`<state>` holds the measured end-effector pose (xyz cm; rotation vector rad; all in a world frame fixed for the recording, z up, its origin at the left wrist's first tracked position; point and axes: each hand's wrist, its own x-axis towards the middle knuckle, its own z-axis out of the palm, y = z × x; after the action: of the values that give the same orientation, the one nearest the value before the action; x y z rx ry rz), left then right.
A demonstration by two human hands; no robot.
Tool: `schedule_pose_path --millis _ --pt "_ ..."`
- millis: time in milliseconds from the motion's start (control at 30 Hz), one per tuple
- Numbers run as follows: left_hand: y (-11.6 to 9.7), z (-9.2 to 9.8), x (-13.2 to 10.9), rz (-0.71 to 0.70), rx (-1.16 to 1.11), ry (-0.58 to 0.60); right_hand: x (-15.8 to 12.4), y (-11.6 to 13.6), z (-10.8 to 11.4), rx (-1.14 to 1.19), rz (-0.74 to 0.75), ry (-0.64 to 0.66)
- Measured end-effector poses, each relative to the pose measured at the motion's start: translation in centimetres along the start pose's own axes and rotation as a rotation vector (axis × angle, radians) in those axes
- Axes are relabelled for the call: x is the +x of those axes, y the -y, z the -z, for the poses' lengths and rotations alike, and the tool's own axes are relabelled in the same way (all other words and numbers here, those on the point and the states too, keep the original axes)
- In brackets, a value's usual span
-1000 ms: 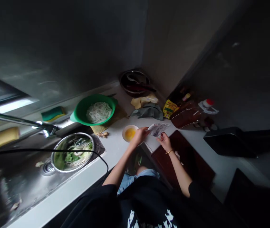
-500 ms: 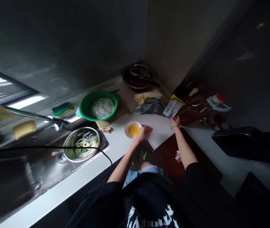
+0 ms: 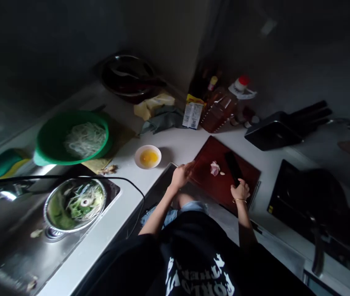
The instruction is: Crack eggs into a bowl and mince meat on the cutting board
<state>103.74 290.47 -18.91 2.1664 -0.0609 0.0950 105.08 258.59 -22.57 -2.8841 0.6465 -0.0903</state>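
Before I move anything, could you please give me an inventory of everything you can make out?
Basin: 1, green, left, holding white strands
Metal bowl: 1, silver, in sink, holding greens
Sponge: 1, green-yellow, far left
Cable: 1, black, crossing left side
Small bowl: 1, white, centre, yellow liquid inside
Large bowl: 1, dark, back
Cloths: 2, yellow and grey, before large bowl
Packet: 1, yellow-white, beside large bottle
Large bottle: 1, red-capped, right of packet
Board: 1, reddish-brown, right of centre
Pale pieces: 2, pinkish and cream, on board
Knife: 1, dark, on board
Knife holder: 1, black, right
Cookware: count unclear, dark, far right
Left hand: 1, bare, at board's left edge
Right hand: 1, gold-braceleted, at knife's near end
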Motion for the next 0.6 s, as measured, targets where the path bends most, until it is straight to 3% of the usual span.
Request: schedule_pose_path --millis 133,300,367,500,600 --pt "-1.0 -4.5 -0.5 -0.111 0.067 0.138 -0.8 -3.9 -0.3 -0.154 -0.045 0.119" --pt "-1.7 -8.5 -0.7 -0.115 0.069 0.122 1.6 -4.6 -0.6 -0.114 -0.018 0.177" --pt "-2.2 -9.7 -0.1 -0.085 0.098 0.082 2.0 -5.0 -0.3 -0.072 0.013 0.139" --pt "-4.0 -12.9 2.1 0.039 0.227 -0.02 1.2 -5.6 0.8 0.194 0.131 0.057" --pt "-5.4 -15.5 3.8 0.114 0.313 -0.076 -0.2 -5.8 1.6 0.594 0.134 0.173"
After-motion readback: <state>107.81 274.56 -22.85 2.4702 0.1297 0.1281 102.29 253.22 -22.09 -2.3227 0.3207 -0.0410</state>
